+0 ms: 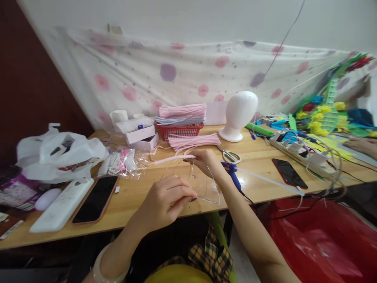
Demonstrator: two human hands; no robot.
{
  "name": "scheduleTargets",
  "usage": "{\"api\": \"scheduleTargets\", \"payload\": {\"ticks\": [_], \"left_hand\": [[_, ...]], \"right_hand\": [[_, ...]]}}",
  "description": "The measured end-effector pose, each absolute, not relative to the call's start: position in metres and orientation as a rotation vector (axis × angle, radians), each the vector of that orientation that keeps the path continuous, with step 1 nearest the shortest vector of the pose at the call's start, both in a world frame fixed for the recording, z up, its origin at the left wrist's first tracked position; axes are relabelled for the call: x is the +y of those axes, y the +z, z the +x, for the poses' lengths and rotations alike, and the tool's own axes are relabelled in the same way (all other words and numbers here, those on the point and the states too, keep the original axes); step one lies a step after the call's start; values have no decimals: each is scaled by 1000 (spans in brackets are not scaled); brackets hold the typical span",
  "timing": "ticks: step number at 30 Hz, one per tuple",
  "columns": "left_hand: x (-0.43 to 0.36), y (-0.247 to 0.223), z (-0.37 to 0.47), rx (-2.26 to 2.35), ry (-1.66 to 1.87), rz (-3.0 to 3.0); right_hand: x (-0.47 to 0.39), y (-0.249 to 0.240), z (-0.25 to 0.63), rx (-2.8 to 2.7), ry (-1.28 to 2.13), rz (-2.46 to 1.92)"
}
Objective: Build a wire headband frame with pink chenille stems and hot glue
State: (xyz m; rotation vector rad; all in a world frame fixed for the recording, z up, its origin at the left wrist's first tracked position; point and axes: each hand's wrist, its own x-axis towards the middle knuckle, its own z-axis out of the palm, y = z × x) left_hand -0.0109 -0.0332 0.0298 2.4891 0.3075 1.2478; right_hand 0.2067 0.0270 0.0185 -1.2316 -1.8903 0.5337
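Note:
My left hand [166, 200] pinches the near end of a thin clear plastic hoop [206, 184] over the front edge of the wooden table [141, 192]. My right hand [204, 159] grips the hoop's far side, where a pale pink strip [171, 159] runs along it and trails off to the left. The hoop sits upright between both hands. A pile of pink strips [194, 140] lies just beyond my right hand.
Scissors [231, 156] and a blue glue gun [232, 173] lie right of my hands. A white foam head [240, 114], red basket [179, 130], two phones [96, 198] [288, 173], power strip [297, 149], white bags [59, 153] and a red bin [324, 239] surround. Another person's hand [361, 145] rests far right.

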Motion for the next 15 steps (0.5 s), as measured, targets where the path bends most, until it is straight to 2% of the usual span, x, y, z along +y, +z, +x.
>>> {"api": "scheduleTargets", "payload": {"ticks": [15], "left_hand": [[-66, 20, -8, 316, 1243, 2486]], "right_hand": [[20, 15, 214, -1955, 318, -1298]]}}
